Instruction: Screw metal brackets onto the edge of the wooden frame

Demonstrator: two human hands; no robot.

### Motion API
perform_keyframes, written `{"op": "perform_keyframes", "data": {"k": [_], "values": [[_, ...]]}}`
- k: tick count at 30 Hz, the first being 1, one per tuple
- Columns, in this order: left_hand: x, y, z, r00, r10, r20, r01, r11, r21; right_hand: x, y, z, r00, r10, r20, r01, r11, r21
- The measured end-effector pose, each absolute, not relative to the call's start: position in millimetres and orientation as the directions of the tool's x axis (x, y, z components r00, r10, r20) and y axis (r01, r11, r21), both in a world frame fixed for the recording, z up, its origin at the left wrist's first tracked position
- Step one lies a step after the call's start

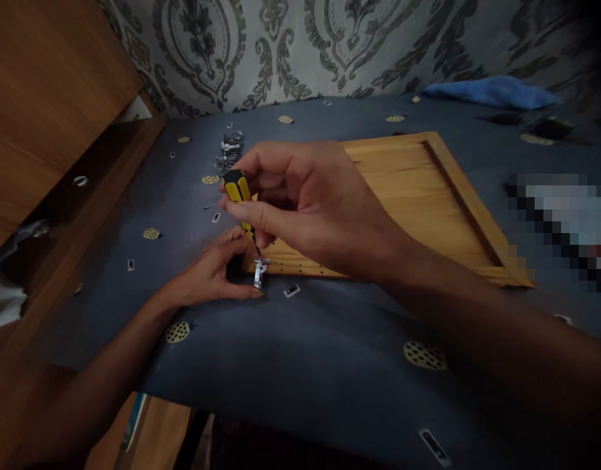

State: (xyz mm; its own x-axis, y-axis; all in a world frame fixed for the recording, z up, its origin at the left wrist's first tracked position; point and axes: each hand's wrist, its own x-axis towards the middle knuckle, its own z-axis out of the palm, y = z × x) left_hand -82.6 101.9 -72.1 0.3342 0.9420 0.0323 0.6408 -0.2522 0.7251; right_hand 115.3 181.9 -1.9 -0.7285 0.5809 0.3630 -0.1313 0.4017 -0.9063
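My right hand [305, 196] is closed around the yellow and black handle of a screwdriver [239, 189]. The screwdriver's shaft slants down to a small metal cabinet hinge [260, 273] at the near left corner of a framed wooden panel [457, 170]. My left hand [212, 267] steadies that hinge and corner, its thumb at the hinge's near end and its fingers behind. A row of small dark holes shows along the panel's near edge. My right hand and forearm hide part of the panel, and the screw under the tip is too small to make out.
Several more metal hinges [229, 150] lie behind my hands. A loose screw [207, 207] rests on the dark blue patterned cloth [329, 359]. At the back right lies a blue cloth [496, 91]. A wooden cabinet [50, 85] borders the left side; a pixelated object is at right.
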Motion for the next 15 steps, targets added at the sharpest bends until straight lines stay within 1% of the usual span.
{"op": "perform_keyframes", "data": {"k": [5,11,15], "values": [[-82.6,101.4,-72.1,0.324,0.946,0.025,0.657,-0.244,0.713,116.0,180.5,-0.2,-0.684,0.634,0.361,-0.104,0.404,-0.909],[-82.9,101.4,-75.0,0.318,0.948,0.025,0.633,-0.232,0.738,112.6,180.2,-1.8,-0.689,0.637,0.347,-0.067,0.42,-0.905],[-82.5,101.6,-74.6,0.317,0.948,0.022,0.639,-0.231,0.733,112.0,181.2,-3.5,-0.704,0.632,0.324,-0.058,0.404,-0.913]]}}
